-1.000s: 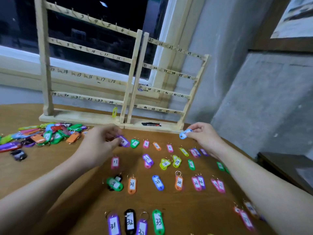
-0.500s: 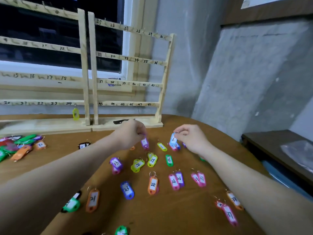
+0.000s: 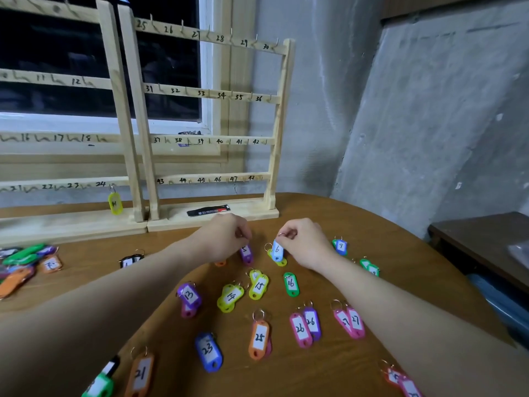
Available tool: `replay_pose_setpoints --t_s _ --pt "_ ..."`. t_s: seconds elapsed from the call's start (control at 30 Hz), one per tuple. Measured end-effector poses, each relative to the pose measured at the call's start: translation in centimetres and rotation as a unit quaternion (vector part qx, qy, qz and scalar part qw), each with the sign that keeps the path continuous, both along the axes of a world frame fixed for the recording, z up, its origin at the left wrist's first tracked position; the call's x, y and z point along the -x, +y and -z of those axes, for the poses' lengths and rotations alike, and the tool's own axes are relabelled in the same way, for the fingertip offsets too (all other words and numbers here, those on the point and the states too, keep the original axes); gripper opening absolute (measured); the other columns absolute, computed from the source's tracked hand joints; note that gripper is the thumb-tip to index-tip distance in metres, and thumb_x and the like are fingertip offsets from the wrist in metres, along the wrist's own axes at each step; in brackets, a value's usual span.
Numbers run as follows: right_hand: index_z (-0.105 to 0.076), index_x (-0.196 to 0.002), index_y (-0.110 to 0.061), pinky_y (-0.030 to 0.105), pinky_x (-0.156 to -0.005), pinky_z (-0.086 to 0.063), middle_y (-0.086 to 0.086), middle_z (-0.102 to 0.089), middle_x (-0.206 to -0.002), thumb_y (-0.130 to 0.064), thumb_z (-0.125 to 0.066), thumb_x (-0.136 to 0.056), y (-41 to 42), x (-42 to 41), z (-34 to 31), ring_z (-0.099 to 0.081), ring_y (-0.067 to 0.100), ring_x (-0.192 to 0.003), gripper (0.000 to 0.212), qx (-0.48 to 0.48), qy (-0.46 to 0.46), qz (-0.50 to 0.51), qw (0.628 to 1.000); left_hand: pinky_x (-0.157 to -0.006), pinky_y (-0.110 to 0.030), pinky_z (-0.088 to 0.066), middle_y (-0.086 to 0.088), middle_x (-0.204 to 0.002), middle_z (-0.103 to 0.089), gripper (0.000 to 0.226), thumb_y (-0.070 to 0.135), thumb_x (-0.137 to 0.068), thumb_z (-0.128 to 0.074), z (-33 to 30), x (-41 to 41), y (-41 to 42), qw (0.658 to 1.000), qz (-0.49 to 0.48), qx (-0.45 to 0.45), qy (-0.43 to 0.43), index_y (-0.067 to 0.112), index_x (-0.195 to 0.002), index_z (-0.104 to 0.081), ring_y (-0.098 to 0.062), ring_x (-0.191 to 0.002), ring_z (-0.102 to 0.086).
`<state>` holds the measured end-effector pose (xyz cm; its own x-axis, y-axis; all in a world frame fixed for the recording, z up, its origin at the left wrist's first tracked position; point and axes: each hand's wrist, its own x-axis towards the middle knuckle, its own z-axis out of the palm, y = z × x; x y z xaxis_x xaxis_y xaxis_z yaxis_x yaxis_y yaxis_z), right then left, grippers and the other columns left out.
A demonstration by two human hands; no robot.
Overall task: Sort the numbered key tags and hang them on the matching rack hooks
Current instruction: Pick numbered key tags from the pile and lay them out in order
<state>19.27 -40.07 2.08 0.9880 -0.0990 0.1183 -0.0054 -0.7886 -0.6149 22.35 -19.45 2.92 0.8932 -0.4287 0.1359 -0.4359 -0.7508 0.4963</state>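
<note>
My left hand [image 3: 221,239] pinches the ring of a purple tag marked 5 [image 3: 246,253], which touches the brown table [image 3: 315,365]. My right hand [image 3: 305,242] pinches the ring of a light blue tag marked 6 [image 3: 277,250], hanging just above a yellow-green tag [image 3: 282,262]. Several numbered tags lie in rows nearer me: 13 [image 3: 189,295], 14 [image 3: 231,296], 15 [image 3: 259,286], 16 [image 3: 291,283], 23 [image 3: 208,351], 25 [image 3: 259,336]. The wooden rack [image 3: 279,118] with numbered hooks stands behind. A yellow tag [image 3: 115,203] hangs at hook 24.
A heap of unsorted tags [image 3: 25,262] lies at the far left of the table. A black strip [image 3: 208,210] rests on the rack base. The table's curved edge runs at the right, with a dark side table [image 3: 481,242] beyond it.
The view has swung right and closer. Both hands came together in front of the right rack. The left hand's purple tag and the right hand's blue tag are lower, at the top row.
</note>
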Motion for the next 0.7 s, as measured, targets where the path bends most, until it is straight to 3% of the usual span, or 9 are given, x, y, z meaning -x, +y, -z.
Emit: replay_pose_setpoints --t_s 0.2,0.33,0.47,0.6,0.7 --pt "-0.067 -0.077 -0.035 0.024 -0.059 -0.043 0.001 -0.066 -0.101 -0.032 -0.070 -0.094 0.3 0.1 -0.5 -0.059 0.008 -0.076 0.017 0.016 0.001 -0.010 1.000 -0.060 -0.013 -0.037 0.005 -0.096 -0.069 0.009 0.019 -0.094 -0.065 -1.3 0.1 1.4 0.998 -0.030 -0.003 -0.050 0.022 -0.100 -0.071 -0.008 -0.076 -0.056" --pt "-0.069 -0.075 -0.031 0.027 -0.063 -0.043 -0.006 -0.064 -0.081 -0.027 -0.064 -0.098 1.5 0.8 -2.1 -0.051 0.008 -0.070 0.023 0.000 -0.007 -0.033 0.999 -0.067 -0.024 -0.041 0.006 -0.098 -0.066 0.011 0.021 -0.096 -0.062 -3.0 1.0 5.3 0.996 -0.042 -0.025 -0.068 0.024 -0.103 -0.070 -0.012 -0.083 -0.059" --pt "-0.071 -0.070 -0.027 0.025 -0.079 -0.041 -0.012 -0.067 -0.079 -0.022 -0.064 -0.096 5.0 1.3 -3.8 -0.058 0.015 -0.091 0.027 -0.013 -0.028 -0.057 0.998 -0.065 -0.018 -0.038 0.005 -0.097 -0.065 0.012 0.018 -0.096 -0.063 -3.6 2.5 11.2 0.992 -0.083 -0.041 -0.081 0.021 -0.105 -0.070 -0.015 -0.088 -0.060" --pt "-0.071 -0.074 -0.022 0.021 -0.066 -0.041 -0.012 -0.066 -0.076 -0.018 -0.067 -0.094 10.4 1.9 -5.0 -0.057 0.000 -0.073 0.021 -0.006 -0.041 -0.116 0.992 -0.067 -0.023 -0.040 0.003 -0.100 -0.068 0.013 0.023 -0.097 -0.060 -3.1 5.0 18.1 0.983 -0.132 -0.100 -0.080 0.024 -0.106 -0.070 -0.014 -0.083 -0.054" --pt "-0.075 -0.079 -0.016 0.019 -0.061 -0.042 -0.011 -0.066 -0.074 -0.016 -0.069 -0.092 14.8 2.4 -5.2 -0.058 0.000 -0.069 0.015 0.010 -0.044 -0.161 0.986 -0.076 -0.030 -0.044 0.000 -0.104 -0.071 0.016 0.019 -0.096 -0.060 -2.2 7.3 23.5 0.974 -0.183 -0.116 -0.060 0.024 -0.107 -0.071 -0.017 -0.089 -0.057"
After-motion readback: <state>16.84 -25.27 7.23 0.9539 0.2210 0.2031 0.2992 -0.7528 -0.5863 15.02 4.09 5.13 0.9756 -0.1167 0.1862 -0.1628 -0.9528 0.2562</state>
